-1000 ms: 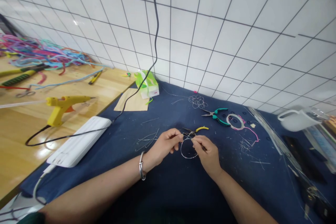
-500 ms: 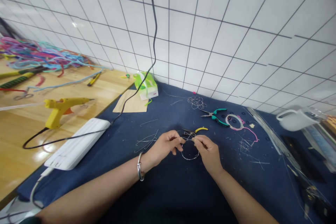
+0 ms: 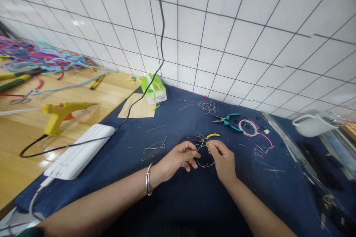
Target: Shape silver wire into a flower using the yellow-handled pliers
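A thin silver wire ring [image 3: 205, 166] hangs between my hands over the dark blue cloth, with bent wire at its top. My right hand [image 3: 224, 160] pinches the ring's upper right side between thumb and forefinger. At its left edge, the thumb and forefinger of my left hand [image 3: 182, 158] close on the wire, the other fingers loosely curled. Just behind the ring lie pliers with a yellow handle [image 3: 213, 135], partly covered by the wire and my right fingers. Loose cut wires [image 3: 154, 149] lie left of my left hand.
Teal-handled pliers [image 3: 233, 128], a wire coil [image 3: 248, 127] and tangled wire [image 3: 208, 107] lie behind, towards the tiled wall. On the left are a white power bank [image 3: 80, 152] with a cable and a yellow glue gun [image 3: 57, 118]. A white mug [image 3: 313, 125] stands right.
The wire ring has shifted slightly right with my right hand and turned a little. My left fingers have loosened and spread slightly at its left edge.
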The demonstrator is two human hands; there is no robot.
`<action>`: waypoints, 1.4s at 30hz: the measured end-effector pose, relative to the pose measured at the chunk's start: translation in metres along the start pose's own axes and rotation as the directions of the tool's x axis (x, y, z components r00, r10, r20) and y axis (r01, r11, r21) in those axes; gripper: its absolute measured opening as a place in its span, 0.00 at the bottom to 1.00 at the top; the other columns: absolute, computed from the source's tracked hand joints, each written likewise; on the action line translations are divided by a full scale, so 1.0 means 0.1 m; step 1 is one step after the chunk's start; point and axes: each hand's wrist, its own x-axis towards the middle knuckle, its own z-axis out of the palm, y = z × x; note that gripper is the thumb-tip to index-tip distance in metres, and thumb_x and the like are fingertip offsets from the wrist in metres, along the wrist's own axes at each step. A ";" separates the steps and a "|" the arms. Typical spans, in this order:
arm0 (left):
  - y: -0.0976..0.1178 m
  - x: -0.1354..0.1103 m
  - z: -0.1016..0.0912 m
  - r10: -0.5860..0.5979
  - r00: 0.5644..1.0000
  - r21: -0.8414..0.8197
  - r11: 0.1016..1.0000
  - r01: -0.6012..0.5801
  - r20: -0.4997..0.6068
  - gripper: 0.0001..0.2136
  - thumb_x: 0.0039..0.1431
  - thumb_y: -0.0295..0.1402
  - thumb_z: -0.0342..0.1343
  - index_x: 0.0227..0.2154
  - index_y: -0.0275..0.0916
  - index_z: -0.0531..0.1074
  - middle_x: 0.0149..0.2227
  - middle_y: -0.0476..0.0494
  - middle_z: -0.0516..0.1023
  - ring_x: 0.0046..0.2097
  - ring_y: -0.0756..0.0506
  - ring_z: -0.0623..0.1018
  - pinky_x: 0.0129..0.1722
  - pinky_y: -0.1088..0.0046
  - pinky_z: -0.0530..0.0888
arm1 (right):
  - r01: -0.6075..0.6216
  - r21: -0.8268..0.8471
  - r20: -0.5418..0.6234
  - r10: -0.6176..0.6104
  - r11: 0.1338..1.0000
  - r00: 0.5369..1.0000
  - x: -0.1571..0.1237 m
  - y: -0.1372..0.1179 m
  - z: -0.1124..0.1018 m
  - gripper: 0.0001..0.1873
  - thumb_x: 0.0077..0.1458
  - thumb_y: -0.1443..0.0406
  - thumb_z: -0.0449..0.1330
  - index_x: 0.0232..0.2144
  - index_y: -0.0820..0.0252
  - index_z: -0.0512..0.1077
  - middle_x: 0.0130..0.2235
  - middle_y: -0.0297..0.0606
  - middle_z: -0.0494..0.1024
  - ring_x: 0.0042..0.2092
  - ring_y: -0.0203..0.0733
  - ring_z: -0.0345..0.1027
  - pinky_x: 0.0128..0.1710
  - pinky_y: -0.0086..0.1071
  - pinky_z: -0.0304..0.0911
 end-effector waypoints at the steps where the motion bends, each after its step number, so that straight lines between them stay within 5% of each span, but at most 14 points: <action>1: -0.01 0.00 0.01 -0.009 1.000 -0.011 1.000 0.009 0.004 0.10 0.53 0.36 0.54 0.36 0.36 0.63 0.40 0.38 0.74 0.30 0.49 0.76 0.23 0.78 0.67 | 0.001 0.001 -0.004 -0.001 1.000 1.000 0.00 -0.01 0.00 0.10 0.54 0.62 0.53 0.32 0.59 0.72 0.33 0.36 0.72 0.34 0.37 0.64 0.36 0.32 0.61; 15: -0.13 -0.07 0.14 -0.150 0.986 -0.181 0.970 0.161 0.070 0.10 0.50 0.35 0.57 0.32 0.34 0.66 0.38 0.39 0.74 0.26 0.54 0.73 0.21 0.81 0.64 | -0.006 -0.006 -0.107 0.005 1.000 0.994 0.02 -0.09 0.05 0.10 0.54 0.62 0.52 0.32 0.59 0.72 0.32 0.35 0.73 0.31 0.35 0.64 0.35 0.31 0.61; 23: -0.13 -0.07 0.13 -0.074 0.997 -0.284 0.957 0.065 -0.021 0.11 0.52 0.39 0.56 0.30 0.35 0.65 0.39 0.41 0.73 0.26 0.55 0.71 0.21 0.80 0.63 | -0.024 -0.014 -0.098 0.022 1.000 0.995 0.02 -0.05 0.05 0.10 0.54 0.61 0.53 0.32 0.60 0.72 0.31 0.36 0.72 0.31 0.36 0.64 0.34 0.31 0.62; 34: -0.17 -0.06 0.06 0.014 0.993 -0.314 0.948 -0.050 -0.118 0.11 0.53 0.41 0.54 0.31 0.36 0.65 0.31 0.46 0.73 0.23 0.55 0.67 0.22 0.79 0.62 | 0.094 -0.173 -0.055 -0.105 0.980 0.993 0.02 -0.17 -0.03 0.08 0.53 0.63 0.54 0.33 0.59 0.72 0.45 0.42 0.70 0.47 0.44 0.63 0.47 0.40 0.58; 42: -0.16 -0.06 0.06 0.020 0.995 -0.258 0.965 -0.046 -0.102 0.11 0.52 0.39 0.54 0.29 0.35 0.67 0.28 0.48 0.71 0.24 0.55 0.67 0.22 0.78 0.62 | 0.130 -0.175 0.178 -0.099 0.976 0.979 0.05 -0.22 -0.07 0.07 0.53 0.65 0.55 0.32 0.56 0.73 0.40 0.39 0.74 0.44 0.42 0.66 0.47 0.39 0.60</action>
